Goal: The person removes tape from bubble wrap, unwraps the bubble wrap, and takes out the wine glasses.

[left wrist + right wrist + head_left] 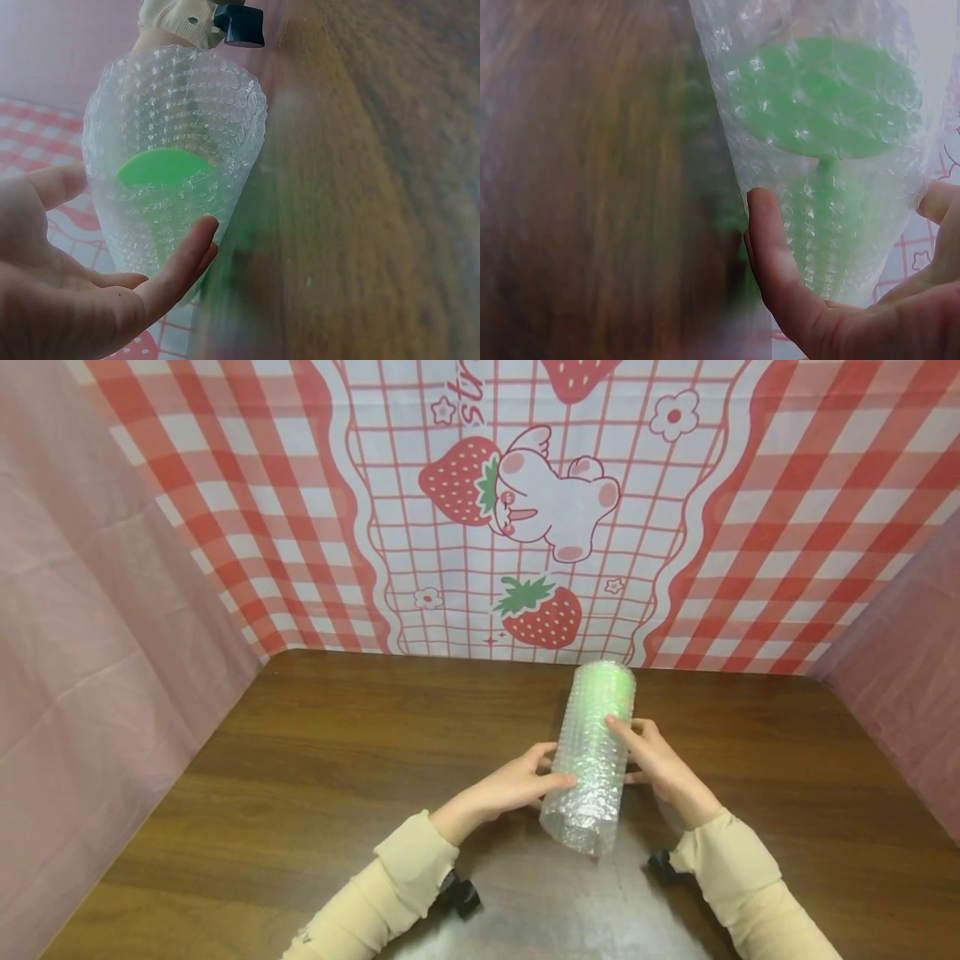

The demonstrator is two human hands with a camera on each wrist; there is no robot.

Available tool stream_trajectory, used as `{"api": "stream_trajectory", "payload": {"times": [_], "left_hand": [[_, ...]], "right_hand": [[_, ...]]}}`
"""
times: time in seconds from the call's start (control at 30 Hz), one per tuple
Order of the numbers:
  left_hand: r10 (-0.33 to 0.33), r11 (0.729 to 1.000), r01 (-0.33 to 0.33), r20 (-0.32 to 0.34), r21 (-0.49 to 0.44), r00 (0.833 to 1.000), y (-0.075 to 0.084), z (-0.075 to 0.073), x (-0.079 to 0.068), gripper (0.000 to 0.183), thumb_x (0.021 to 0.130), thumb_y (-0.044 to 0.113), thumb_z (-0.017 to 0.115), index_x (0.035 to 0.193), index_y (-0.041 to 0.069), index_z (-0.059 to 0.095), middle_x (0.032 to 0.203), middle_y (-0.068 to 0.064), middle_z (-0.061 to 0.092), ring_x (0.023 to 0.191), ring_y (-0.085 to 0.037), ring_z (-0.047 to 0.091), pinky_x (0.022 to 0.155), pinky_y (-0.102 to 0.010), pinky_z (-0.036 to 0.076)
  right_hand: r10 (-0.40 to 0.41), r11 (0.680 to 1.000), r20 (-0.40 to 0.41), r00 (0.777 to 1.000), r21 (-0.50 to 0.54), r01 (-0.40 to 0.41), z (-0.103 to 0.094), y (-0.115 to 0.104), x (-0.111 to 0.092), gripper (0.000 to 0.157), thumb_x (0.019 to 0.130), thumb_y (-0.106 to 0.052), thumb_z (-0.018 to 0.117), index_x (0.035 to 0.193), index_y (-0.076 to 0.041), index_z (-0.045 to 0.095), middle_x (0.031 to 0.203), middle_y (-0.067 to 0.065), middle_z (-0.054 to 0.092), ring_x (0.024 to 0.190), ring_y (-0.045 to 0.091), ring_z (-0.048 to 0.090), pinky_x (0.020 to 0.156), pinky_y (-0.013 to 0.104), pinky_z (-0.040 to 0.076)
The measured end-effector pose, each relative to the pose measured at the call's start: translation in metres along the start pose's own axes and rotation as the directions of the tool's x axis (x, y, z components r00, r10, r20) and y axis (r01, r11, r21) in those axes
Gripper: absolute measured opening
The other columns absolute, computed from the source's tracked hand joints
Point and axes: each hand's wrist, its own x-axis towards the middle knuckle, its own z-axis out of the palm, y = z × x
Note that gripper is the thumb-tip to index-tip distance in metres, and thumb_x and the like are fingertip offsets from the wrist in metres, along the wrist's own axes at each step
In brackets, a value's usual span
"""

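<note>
A green object wrapped in clear bubble wrap [592, 752] forms a long roll, held at a slant over the table. Its near end is loose, empty wrap, and the green shows mostly at the far part. Through the film a flat round green end [825, 97] is visible; its exact kind is unclear. My left hand [517, 783] holds the roll's left side near the lower half, thumb on top and fingers beside and below. Farther up, my right hand [663, 768] grips the right side, thumb on top. In the left wrist view the open wrap end [176, 97] faces the camera.
The brown wooden table [300, 777] spreads out around both hands. Behind it hangs a red-and-white strawberry cloth [450, 568], with pink curtains [97, 610] at the sides. A black wrist device [465, 897] sits under the left sleeve, another [662, 866] by the right.
</note>
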Motion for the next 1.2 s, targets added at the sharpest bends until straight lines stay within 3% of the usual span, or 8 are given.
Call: {"api": "stream_trajectory", "payload": {"times": [0.63, 1.2], "left_hand": [[-0.048, 0.999, 0.048, 0.007, -0.02, 0.999, -0.003, -0.007, -0.009, 0.071, 0.078, 0.034, 0.058, 0.131, 0.009, 0.017, 0.114, -0.012, 0.042, 0.085, -0.018, 0.055, 0.067, -0.031, 0.049], [-0.061, 0.998, 0.061, -0.015, -0.017, 0.998, -0.009, -0.015, -0.012, 0.073, 0.08, 0.042, 0.052, 0.132, 0.007, 0.015, 0.122, -0.015, 0.038, 0.093, -0.02, 0.052, 0.069, -0.032, 0.049]], "right_hand": [[0.021, 1.0, 0.011, 1.0, 0.006, -0.021, 0.013, -0.006, -0.001, 0.082, 0.081, -0.056, 0.04, 0.13, 0.001, 0.006, 0.125, 0.024, 0.021, 0.108, 0.039, 0.036, 0.075, 0.042, 0.046], [0.037, 0.999, 0.018, 0.999, 0.015, -0.037, 0.029, -0.006, -0.001, 0.079, 0.08, -0.056, 0.041, 0.128, -0.001, 0.012, 0.121, 0.022, 0.027, 0.104, 0.035, 0.04, 0.073, 0.04, 0.047]]}}
